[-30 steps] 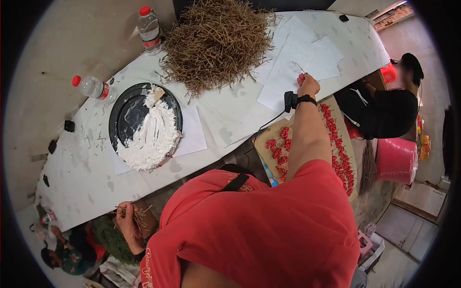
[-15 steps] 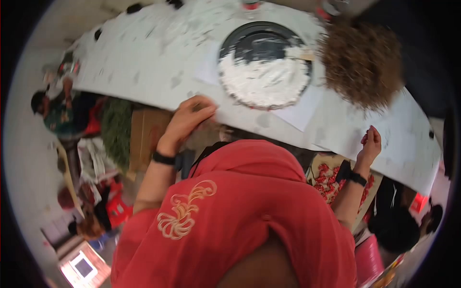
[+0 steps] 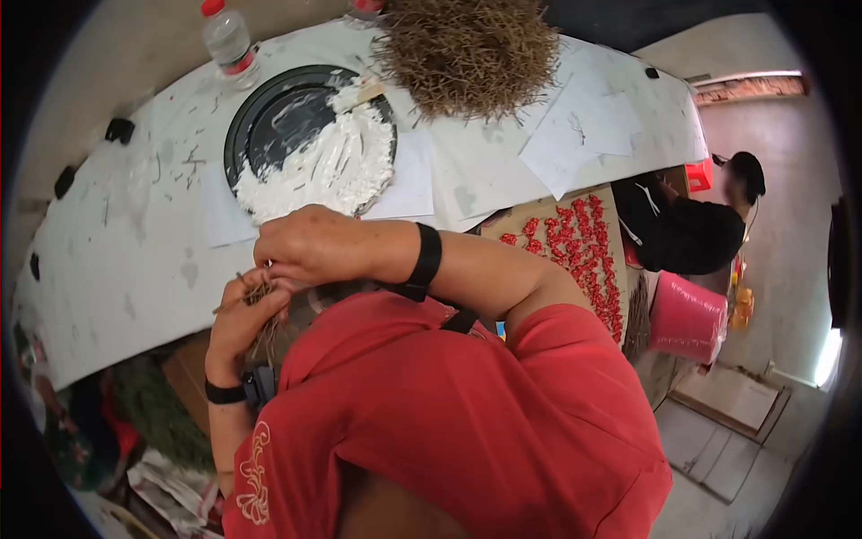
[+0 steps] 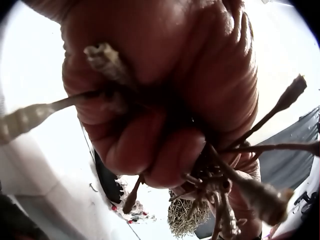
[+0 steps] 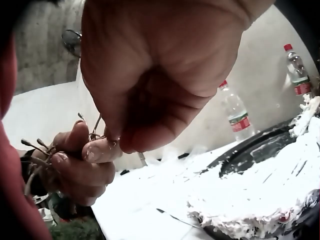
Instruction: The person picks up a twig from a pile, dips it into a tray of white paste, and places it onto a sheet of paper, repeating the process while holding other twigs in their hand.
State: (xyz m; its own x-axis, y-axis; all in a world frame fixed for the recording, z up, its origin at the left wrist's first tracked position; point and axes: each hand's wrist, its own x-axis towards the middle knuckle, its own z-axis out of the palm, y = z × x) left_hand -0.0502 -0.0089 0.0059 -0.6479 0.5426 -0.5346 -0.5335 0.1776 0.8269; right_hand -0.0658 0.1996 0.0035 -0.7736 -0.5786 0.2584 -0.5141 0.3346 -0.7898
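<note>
My left hand (image 3: 235, 323) grips a bunch of thin brown twigs (image 4: 260, 195) in curled fingers, just off the table's front edge. Knobbly twig ends stick out on both sides of the fist in the left wrist view. Above it, my right hand (image 3: 314, 244) is bent inward, its thumb and fingertips pinching at a twig (image 5: 97, 125) beside the left thumb. Beyond the hands lies a round black plate (image 3: 269, 135), partly spread with thick white paste (image 3: 337, 171). A flat scraper (image 3: 364, 92) rests in the paste at the plate's far right.
A large heap of brown twigs (image 3: 471, 54) sits at the back, with paper sheets (image 3: 561, 135) to its right. A water bottle (image 3: 229, 47) stands behind the plate. Red-tipped pieces lie in rows on a board (image 3: 503, 225) at the right. Another person (image 3: 687, 229) sits farther right.
My right hand has come from over the papers at the right, across to the left hand with the twigs. The head view swung left and then back.
</note>
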